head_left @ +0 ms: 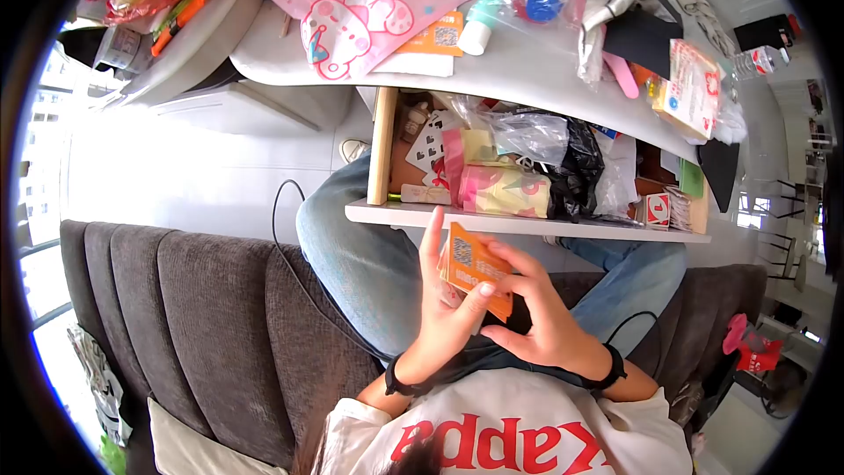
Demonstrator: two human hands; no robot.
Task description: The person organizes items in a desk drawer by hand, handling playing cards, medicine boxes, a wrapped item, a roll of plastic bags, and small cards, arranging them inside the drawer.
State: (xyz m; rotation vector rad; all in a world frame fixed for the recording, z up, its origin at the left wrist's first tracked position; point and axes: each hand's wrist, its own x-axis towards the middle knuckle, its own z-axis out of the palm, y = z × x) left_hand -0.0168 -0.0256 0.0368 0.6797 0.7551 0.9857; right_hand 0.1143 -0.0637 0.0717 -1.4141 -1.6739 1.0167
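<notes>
Several orange cards [477, 264], the top one printed with a QR code, sit stacked in front of my body, just below the drawer front. My left hand [442, 308] grips the stack from its left side, thumb across the front and index finger stretched up along the edge. On the other side, my right hand [543, 312] has its fingers on the upper right of the same cards, with its thumb lower down. The lower cards are partly hidden by my fingers.
An open drawer [527, 222] over my lap holds plastic bags, a black bag [576, 167], paper packs and an Uno box [657, 210]. On the white desk [527, 70] lie a pink rabbit pouch [352, 22], another orange card [447, 35] and a capped tube [482, 22].
</notes>
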